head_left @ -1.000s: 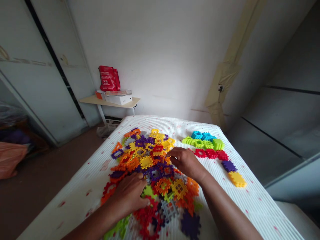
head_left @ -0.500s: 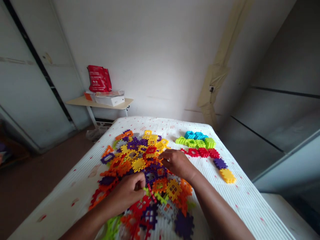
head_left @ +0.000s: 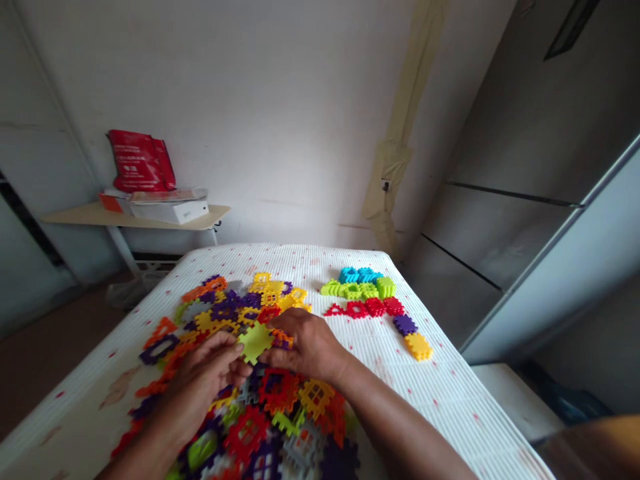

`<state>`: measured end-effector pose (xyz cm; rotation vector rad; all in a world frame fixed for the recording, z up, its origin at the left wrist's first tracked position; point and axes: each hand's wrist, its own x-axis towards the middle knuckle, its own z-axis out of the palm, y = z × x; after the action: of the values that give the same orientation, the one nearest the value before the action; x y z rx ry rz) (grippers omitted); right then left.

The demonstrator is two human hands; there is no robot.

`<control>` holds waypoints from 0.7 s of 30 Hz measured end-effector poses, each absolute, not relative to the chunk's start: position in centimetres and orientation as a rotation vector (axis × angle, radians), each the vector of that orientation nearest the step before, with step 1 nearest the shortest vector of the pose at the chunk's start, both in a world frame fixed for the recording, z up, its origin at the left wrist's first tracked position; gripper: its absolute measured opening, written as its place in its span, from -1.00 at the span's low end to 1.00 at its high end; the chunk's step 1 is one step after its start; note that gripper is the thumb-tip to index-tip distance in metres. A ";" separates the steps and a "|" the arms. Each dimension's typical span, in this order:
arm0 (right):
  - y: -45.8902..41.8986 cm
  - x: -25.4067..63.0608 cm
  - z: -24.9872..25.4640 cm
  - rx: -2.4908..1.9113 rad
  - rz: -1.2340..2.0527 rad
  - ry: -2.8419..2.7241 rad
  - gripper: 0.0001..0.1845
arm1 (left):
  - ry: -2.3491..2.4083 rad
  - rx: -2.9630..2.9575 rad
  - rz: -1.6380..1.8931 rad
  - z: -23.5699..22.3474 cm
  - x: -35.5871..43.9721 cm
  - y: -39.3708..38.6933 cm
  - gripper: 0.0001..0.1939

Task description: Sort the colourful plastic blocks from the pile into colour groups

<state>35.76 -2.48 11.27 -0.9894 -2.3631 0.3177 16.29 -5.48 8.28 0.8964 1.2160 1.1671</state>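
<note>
A yellow-green square building tile (head_left: 255, 342) with toothed edges is held up over the pile, between my two hands. My left hand (head_left: 213, 370) grips its left edge with the fingertips. On the opposite edge, the thumb and fingers of my right hand (head_left: 306, 341) close on the tile. Beneath the hands spreads a pile of interlocking plastic tiles, among them a red window-frame tile (head_left: 279, 391), an orange-yellow window tile (head_left: 316, 398) and a purple frame tile (head_left: 159, 349). Parts of the pile are hidden by my hands and forearms.
On the right of the white table cover (head_left: 390, 413) stand sorted stacks: blue tiles (head_left: 360, 275), lime green tiles (head_left: 361, 291), red tiles (head_left: 375, 307), purple tiles (head_left: 405, 325) and yellow tiles (head_left: 419, 346). A side table (head_left: 90, 217) bears a red bag (head_left: 140, 163) and boxes.
My hands, apart over the pile before, have come together on the yellow-green tile. The view has swung, so the table and stacks appear further left.
</note>
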 end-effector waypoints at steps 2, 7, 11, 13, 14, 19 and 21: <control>-2.8 35.1 10.9 -1.020 0.304 -2.361 -0.48 | 1.190 0.851 1.221 8.2 16.8 -5.3 -0.65; -3.2 34.2 10.4 -1.118 0.228 -2.349 -0.48 | 1.153 0.815 1.295 8.5 17.6 -5.2 -0.64; -3.4 34.1 10.2 -1.141 0.188 -2.309 -0.52 | 1.123 0.798 1.319 8.3 17.8 -5.0 -0.63; -3.3 34.1 10.0 -1.149 0.166 -2.299 -0.54 | 1.120 0.785 1.320 8.3 18.0 -4.9 -0.61; -3.1 34.1 10.0 -1.145 0.155 -2.297 -0.55 | 1.123 0.778 1.311 8.3 18.2 -4.8 -0.61; 0.0 37.4 10.8 -1.213 0.072 -2.117 -0.62 | 1.162 0.858 1.332 9.1 17.9 -4.9 -0.53; 2.0 40.8 11.3 -1.353 -0.022 -1.945 -0.63 | 1.220 0.908 1.389 9.1 16.7 -4.9 -0.51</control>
<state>40.81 1.99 11.31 -1.3525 -1.9448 -0.0223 16.73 -4.94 9.06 0.9082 1.2202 1.3885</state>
